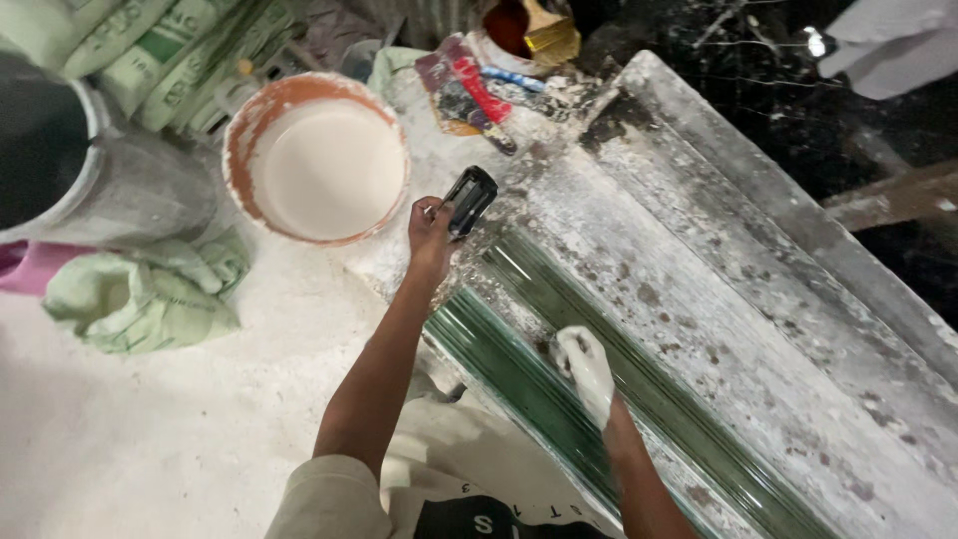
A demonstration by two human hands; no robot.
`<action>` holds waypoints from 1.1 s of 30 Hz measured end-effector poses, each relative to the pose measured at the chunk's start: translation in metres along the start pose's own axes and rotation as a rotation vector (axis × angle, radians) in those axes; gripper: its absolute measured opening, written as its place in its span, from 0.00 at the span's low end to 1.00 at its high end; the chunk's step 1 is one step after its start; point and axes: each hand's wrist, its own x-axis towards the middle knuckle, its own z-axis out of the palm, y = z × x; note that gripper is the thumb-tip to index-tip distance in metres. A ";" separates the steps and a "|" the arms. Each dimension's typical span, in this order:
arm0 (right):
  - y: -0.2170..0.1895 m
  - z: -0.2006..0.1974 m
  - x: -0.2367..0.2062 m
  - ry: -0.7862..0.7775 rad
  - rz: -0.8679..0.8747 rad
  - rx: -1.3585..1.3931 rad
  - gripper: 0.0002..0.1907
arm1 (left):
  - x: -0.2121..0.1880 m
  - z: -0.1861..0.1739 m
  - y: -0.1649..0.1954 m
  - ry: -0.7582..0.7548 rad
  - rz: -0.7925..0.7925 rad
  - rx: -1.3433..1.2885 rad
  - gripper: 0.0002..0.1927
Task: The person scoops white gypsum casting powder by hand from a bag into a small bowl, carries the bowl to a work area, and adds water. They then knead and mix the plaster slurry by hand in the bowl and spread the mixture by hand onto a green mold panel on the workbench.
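Left hand (431, 232): upper middle of the frame, fingers closed around a small black tool (469, 200) that sticks up and to the right from the grip.
Right hand (585, 367): lower middle of the frame, coated white, fingers loosely curled and pressed flat against the green ribbed mould (559, 399); it grips nothing that can be made out.
Green ribbed mould: long grooved strip running diagonally from the centre to the lower right, directly under the right hand and just below the left hand.
Plaster slab (718, 299): grey-white, speckled with dark patches, lying along the mould's upper right side and touching it.
Bucket (242, 135): orange-rimmed, filled with pale creamy liquid, upper left of centre, near the left hand but apart from it.
Green sack (140, 299): crumpled on the floor at the left edge, below the bucket.
Floor (150, 439): dusted white, lower left.
Brushes (474, 90): red and blue handles at the top centre, above the black tool.
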 end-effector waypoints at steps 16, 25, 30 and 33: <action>-0.016 0.032 0.012 -0.114 0.003 -0.152 0.08 | -0.030 -0.083 0.010 -0.360 1.284 1.822 0.20; -0.029 0.044 0.020 -0.085 -0.037 -0.237 0.06 | -0.052 -0.047 0.038 -0.358 1.324 1.732 0.21; -0.040 0.063 0.022 0.033 -0.080 -0.144 0.07 | -0.065 -0.025 0.115 -0.246 0.959 1.398 0.26; -0.045 0.077 0.017 0.034 -0.134 -0.135 0.07 | -0.033 -0.047 0.183 -0.004 0.954 1.288 0.26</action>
